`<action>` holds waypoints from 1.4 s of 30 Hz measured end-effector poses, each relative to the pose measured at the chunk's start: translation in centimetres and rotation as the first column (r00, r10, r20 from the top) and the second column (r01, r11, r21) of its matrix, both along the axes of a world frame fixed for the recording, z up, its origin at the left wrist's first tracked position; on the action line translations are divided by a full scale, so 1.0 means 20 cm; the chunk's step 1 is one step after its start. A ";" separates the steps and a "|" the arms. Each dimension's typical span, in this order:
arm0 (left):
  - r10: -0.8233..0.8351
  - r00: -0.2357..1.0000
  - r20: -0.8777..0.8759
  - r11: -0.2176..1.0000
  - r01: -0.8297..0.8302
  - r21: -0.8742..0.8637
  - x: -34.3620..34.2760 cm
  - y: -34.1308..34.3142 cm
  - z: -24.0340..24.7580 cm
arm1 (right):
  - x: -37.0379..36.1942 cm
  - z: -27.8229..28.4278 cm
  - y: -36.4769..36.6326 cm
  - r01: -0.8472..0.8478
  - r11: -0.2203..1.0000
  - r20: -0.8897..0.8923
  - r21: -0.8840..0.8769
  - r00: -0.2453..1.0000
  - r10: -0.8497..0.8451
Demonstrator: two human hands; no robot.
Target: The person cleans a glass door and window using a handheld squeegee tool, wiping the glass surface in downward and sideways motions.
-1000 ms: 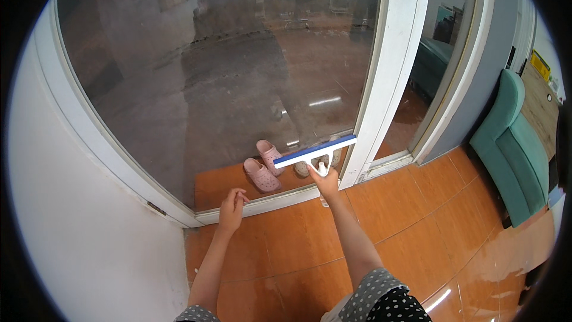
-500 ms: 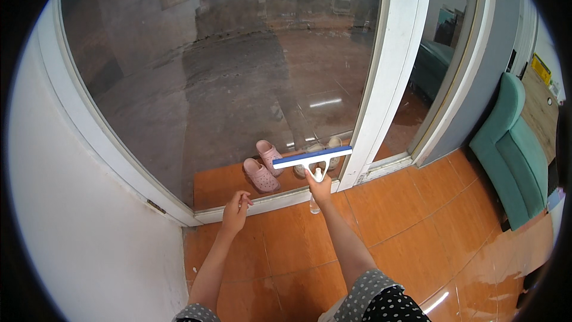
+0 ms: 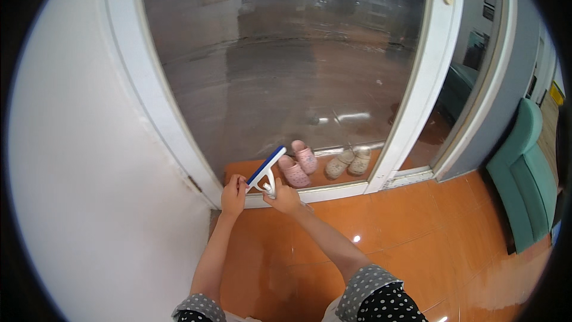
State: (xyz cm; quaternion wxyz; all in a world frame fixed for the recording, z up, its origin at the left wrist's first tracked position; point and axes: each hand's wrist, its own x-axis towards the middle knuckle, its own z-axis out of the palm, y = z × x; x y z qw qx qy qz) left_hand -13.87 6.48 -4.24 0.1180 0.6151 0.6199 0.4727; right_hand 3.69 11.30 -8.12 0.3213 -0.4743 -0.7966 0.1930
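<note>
A white squeegee (image 3: 266, 167) with a blue back edge is tilted in front of the glass door (image 3: 286, 77), its upper end pointing up and to the right. My right hand (image 3: 286, 198) is closed around its handle, which hides most of the grip. At the lower end of the blade, the curled fingers of my left hand (image 3: 233, 197) pinch the squeegee. Through the glass, a pair of pink clogs (image 3: 294, 172) shows just right of the blade. Beige clogs (image 3: 339, 165) lie farther right behind the pane.
A white wall (image 3: 77, 161) rises close on my left. White door framing (image 3: 417, 89) borders the glass, with a low sill along the bottom. Orange tiles (image 3: 393, 250) cover the floor, shiny in places. At the right stands a green chair (image 3: 530, 179) beside a wooden desk.
The squeegee has swung from nearly level to a steep tilt and come toward my left hand, which now grips its lower end. The view has shifted left.
</note>
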 end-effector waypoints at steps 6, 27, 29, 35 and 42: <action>0.159 0.986 -0.049 0.986 -0.161 -0.041 -0.35 -0.20 0.02 | -0.40 0.01 -0.06 -0.207 0.978 0.306 -0.037 0.929 0.208; 0.075 0.997 0.020 0.989 -0.072 -0.133 -0.69 -0.40 0.01 | -0.75 0.13 -0.03 0.016 1.000 0.461 0.015 0.887 -0.021; 0.054 0.998 0.025 0.988 -0.050 -0.143 -0.63 -0.38 0.01 | -0.64 0.12 0.00 0.013 0.997 0.463 0.078 0.885 -0.048; 0.028 1.000 -0.002 0.985 -0.028 -0.168 -0.48 -0.29 0.03 | -0.31 0.21 0.06 0.055 0.992 0.481 0.113 0.871 -0.103; -0.088 0.996 -0.008 0.986 0.086 -0.143 -0.23 -0.18 0.04 | 0.08 0.20 0.13 0.069 0.975 0.384 0.213 0.911 -0.148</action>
